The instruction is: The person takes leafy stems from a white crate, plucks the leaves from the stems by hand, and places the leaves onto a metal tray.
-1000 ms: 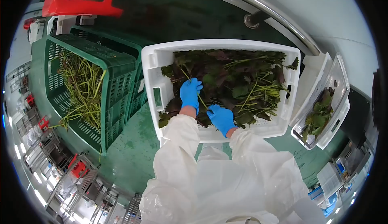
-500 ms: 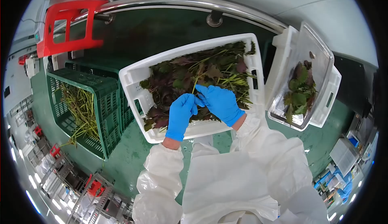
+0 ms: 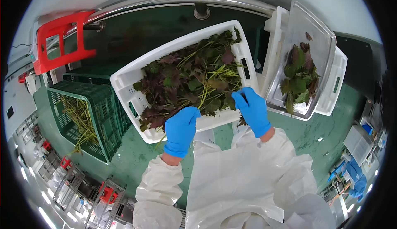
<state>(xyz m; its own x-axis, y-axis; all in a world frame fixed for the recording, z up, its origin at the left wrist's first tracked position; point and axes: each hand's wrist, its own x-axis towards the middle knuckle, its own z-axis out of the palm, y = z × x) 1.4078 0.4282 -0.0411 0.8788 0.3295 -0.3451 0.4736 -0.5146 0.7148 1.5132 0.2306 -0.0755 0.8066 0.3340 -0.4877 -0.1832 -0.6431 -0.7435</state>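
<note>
Two hands in blue gloves work over the near edge of a white plastic crate (image 3: 120, 81) heaped with leafy stems (image 3: 188, 78). The left hand (image 3: 180, 130) has its fingers drawn together by the near rim; whether a stem is caught in them cannot be told. The right hand (image 3: 254, 112), at the near right corner, has bent fingers with dark leaves close to the tips; its grip is unclear too. A light fingertip pinch on the stem, rather than the blade, would suit these thin leaves, which look easy to bruise or tear. The leaves are broad, jagged and crinkled, purple to deep green; the stems slender and yellow-green. More leaves (image 3: 301, 74) lie in a shiny, clear-looking tray (image 3: 318, 25) at right; bare stems (image 3: 80, 119) fill a slotted green crate (image 3: 93, 101) at left.
</note>
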